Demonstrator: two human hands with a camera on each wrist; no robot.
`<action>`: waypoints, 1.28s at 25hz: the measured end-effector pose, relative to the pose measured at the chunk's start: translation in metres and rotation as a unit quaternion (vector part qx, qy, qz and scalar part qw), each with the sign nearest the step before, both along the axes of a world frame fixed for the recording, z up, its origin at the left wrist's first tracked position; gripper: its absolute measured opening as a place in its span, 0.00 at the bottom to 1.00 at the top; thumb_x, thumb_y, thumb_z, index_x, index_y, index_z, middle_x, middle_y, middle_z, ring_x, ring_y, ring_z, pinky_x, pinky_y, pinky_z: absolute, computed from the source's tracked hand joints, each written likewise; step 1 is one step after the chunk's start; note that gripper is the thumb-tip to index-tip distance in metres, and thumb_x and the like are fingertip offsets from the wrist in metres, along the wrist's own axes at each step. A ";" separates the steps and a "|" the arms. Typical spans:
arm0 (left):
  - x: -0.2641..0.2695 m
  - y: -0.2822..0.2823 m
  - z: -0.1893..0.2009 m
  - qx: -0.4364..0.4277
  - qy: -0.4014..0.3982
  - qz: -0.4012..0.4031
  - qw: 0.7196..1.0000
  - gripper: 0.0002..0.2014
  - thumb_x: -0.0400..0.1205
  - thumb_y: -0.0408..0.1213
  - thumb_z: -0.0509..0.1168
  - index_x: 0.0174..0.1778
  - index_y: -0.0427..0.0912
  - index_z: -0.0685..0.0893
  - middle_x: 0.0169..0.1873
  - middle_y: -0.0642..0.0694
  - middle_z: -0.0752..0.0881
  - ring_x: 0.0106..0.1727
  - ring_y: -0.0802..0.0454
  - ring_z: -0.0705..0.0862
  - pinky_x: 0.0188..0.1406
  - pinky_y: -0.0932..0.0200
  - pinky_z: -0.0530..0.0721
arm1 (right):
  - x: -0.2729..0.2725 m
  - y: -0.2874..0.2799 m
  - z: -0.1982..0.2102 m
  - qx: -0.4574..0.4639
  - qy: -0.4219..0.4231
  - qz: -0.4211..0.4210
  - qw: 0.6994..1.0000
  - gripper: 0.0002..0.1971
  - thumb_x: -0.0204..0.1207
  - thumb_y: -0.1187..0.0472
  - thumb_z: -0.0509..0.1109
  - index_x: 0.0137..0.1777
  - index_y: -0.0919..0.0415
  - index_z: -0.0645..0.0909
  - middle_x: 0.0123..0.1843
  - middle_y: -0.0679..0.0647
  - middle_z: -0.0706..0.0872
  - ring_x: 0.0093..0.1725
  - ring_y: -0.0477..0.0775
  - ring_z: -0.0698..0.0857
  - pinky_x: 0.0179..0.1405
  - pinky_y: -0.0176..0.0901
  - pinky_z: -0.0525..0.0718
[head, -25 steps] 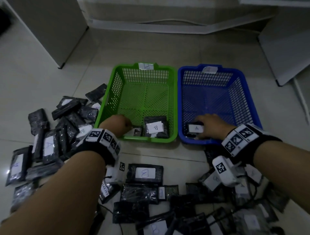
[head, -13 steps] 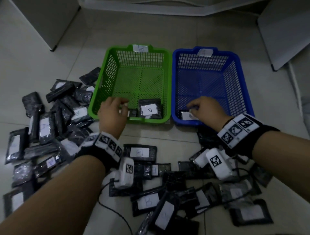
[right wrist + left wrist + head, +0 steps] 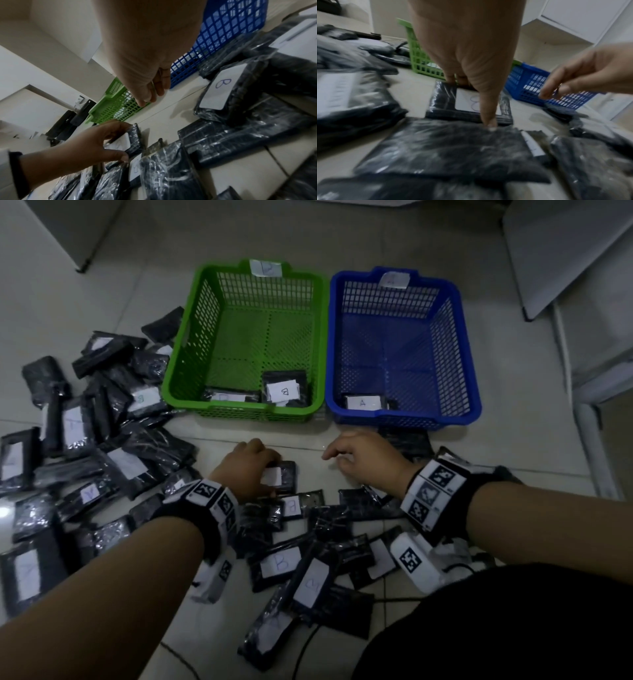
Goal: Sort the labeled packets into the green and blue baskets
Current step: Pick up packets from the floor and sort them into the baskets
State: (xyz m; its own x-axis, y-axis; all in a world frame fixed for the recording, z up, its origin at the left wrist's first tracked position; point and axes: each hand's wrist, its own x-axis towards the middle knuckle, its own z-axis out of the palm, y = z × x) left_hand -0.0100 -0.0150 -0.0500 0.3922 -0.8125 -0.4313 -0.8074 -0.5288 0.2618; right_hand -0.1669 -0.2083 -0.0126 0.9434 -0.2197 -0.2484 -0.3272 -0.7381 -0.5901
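The green basket holds two black packets; one label reads B. In the blue basket lies one packet labelled A. My left hand is on the floor in front of the green basket. Its fingers and thumb grip the two ends of a black packet with a white label. My right hand hovers in front of the blue basket with loosely curled fingers that hold nothing.
Many black labelled packets lie heaped on the tiled floor at the left and in front of me; one by my right hand reads B. White furniture stands to the right, and a cable runs across the floor.
Both hands have come back out of the baskets to the floor, leaving their packets inside. My left hand has taken hold of a packet on the floor.
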 end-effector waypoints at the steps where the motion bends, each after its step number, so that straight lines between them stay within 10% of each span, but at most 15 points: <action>1: 0.000 -0.005 0.005 -0.005 -0.005 -0.003 1.000 0.29 0.72 0.49 0.74 0.69 0.47 0.76 0.61 0.43 0.74 0.61 0.41 0.77 0.60 0.47 0.78 | -0.003 -0.002 -0.002 -0.005 0.024 0.003 1.000 0.12 0.77 0.64 0.66 0.56 0.52 0.87 0.59 0.49 0.85 0.59 0.49 0.80 0.63 0.43 0.77; 6: -0.003 -0.052 0.036 -0.044 0.167 -0.005 0.985 0.14 0.75 0.52 0.71 0.53 0.52 0.82 0.48 0.49 0.83 0.52 0.48 0.82 0.49 0.59 0.76 | -0.023 -0.026 0.000 -0.044 0.084 -0.032 0.995 0.15 0.78 0.63 0.66 0.63 0.54 0.83 0.65 0.51 0.82 0.67 0.54 0.74 0.64 0.41 0.71; 9: -0.011 -0.081 0.052 -0.085 0.359 0.075 0.926 0.22 0.76 0.55 0.69 0.65 0.55 0.79 0.58 0.50 0.86 0.58 0.50 0.84 0.63 0.52 0.79 | -0.045 -0.050 -0.006 -0.075 0.132 -0.049 0.987 0.19 0.76 0.62 0.70 0.67 0.54 0.80 0.68 0.53 0.80 0.67 0.58 0.73 0.64 0.42 0.70; 14: -0.020 -0.111 0.076 -0.072 0.372 0.044 0.924 0.12 0.81 0.38 0.67 0.59 0.47 0.76 0.49 0.43 0.85 0.44 0.49 0.85 0.49 0.50 0.85 | -0.076 -0.052 -0.020 -0.136 0.185 0.053 0.972 0.36 0.67 0.57 0.77 0.76 0.50 0.70 0.74 0.53 0.72 0.69 0.60 0.70 0.65 0.52 0.75; 18: -0.007 -0.116 0.089 -0.085 0.483 0.086 0.867 0.21 0.78 0.20 0.65 0.64 0.42 0.73 0.47 0.40 0.85 0.38 0.47 0.89 0.35 0.56 0.88 | -0.073 -0.043 -0.017 -0.162 0.131 0.065 0.976 0.30 0.66 0.55 0.76 0.70 0.53 0.74 0.66 0.54 0.74 0.64 0.56 0.72 0.54 0.48 0.76; 25: 0.052 -0.094 0.093 -0.305 0.391 0.293 0.818 0.18 0.74 0.26 0.73 0.51 0.51 0.77 0.45 0.40 0.87 0.30 0.55 0.87 0.28 0.58 0.85 | -0.012 -0.032 0.023 -0.015 -0.124 -0.025 0.992 0.30 0.65 0.57 0.79 0.68 0.57 0.76 0.59 0.53 0.77 0.60 0.51 0.76 0.59 0.43 0.77; 32: 0.129 -0.017 0.074 -0.330 0.148 0.411 0.837 0.16 0.78 0.28 0.63 0.58 0.49 0.83 0.45 0.45 0.88 0.35 0.56 0.85 0.34 0.64 0.85 | 0.098 -0.018 0.035 -0.036 -0.061 -0.008 0.997 0.36 0.68 0.50 0.79 0.74 0.58 0.72 0.62 0.55 0.76 0.64 0.54 0.73 0.63 0.45 0.74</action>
